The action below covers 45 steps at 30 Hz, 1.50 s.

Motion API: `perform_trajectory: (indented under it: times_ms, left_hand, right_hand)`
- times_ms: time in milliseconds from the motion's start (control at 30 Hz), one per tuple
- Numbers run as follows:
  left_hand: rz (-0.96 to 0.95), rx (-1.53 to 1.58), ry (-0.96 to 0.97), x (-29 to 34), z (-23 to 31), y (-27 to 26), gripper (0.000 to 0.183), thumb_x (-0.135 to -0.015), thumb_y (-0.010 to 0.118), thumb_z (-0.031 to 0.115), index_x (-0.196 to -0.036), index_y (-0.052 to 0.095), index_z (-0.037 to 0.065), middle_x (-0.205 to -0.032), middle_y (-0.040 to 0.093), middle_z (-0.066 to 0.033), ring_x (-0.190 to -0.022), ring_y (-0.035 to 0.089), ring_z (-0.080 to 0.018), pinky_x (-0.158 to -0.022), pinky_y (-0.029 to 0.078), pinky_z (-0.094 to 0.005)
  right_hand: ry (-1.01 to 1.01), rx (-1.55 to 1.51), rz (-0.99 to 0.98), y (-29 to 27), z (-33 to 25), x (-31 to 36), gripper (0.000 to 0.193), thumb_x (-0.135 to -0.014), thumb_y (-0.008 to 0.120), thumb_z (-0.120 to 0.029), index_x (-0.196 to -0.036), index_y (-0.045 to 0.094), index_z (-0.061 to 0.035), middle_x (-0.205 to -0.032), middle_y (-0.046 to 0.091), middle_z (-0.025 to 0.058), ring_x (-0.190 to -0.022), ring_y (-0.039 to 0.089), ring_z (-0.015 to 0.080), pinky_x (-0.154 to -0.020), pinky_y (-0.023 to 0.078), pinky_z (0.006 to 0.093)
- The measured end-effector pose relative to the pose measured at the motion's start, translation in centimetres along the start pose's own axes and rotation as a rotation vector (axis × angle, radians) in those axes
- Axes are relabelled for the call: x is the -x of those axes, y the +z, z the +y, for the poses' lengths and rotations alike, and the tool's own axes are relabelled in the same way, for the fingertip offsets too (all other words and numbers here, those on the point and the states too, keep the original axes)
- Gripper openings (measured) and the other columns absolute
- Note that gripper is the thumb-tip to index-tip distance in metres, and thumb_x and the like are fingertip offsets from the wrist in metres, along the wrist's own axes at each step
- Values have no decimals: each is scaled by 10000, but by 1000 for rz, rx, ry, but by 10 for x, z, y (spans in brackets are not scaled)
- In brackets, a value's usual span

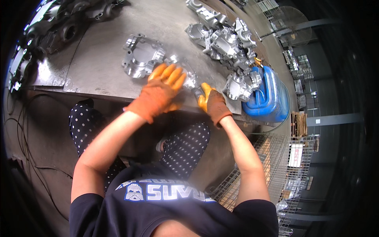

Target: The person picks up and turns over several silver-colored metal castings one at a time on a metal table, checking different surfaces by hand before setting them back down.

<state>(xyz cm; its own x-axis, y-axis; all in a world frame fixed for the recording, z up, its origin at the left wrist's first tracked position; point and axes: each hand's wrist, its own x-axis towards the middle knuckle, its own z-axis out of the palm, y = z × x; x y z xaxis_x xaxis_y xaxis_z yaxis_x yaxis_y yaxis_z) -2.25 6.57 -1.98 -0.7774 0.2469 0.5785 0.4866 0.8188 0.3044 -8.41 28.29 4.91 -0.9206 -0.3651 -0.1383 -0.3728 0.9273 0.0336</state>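
Observation:
A silver metal casting point(190, 81), smeared by motion, is between my hands near the table's front edge. My right hand point(213, 100), in an orange and brown work glove, is closed at its near right end; the gripped part looks dark and blurred. My left hand point(160, 91), gloved the same way, is over the casting's left side with its fingers stretched out side by side. Whether those fingers touch the casting, I cannot tell. Just beyond my left hand, another silver casting point(143, 53) with a wide round opening lies on the metal table point(104, 51).
Several silver castings point(227, 39) are piled at the far right, beside a blue plastic container point(270, 96). More, darker castings point(51, 37) line the far left. A wire mesh basket point(272, 158) stands at lower right. Cables point(25, 146) hang at the left.

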Motion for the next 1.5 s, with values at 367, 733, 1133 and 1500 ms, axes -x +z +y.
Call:
perform_trajectory:
  times_ms: [367,733,1133,1500]
  left_hand:
    - [-208,-44,20,-29,-3,13,499,-774,710,521,-922,672,45,-966,648,-139,-1048,572,-330,-1104,341,-498]
    - [-104,-90,-53,-35,7,24,420,-764,726,460,-830,668,49,-871,651,-131,-962,591,-325,-1065,388,-484]
    - [-115,-87,-69,-36,7,21,433,-756,735,458,-840,694,35,-889,672,-144,-986,601,-319,-1083,378,-487]
    - [-121,-84,-4,-31,-1,27,473,-787,691,490,-851,673,22,-872,646,-147,-954,578,-325,-1090,367,-496]
  right_hand:
    - [193,343,58,18,-23,-10,340,-894,694,-408,-1084,627,-134,-986,744,79,-891,744,301,-756,545,430]
    - [236,429,90,31,-25,-31,199,-925,616,-270,-1072,624,-136,-948,740,57,-842,750,270,-687,540,439]
    - [274,411,110,32,-27,-29,228,-914,619,-258,-1105,621,-133,-956,740,60,-847,750,270,-699,538,435]
    - [153,596,-144,0,-44,-32,286,-924,641,-234,-1173,674,-97,-1017,766,56,-923,743,234,-696,536,409]
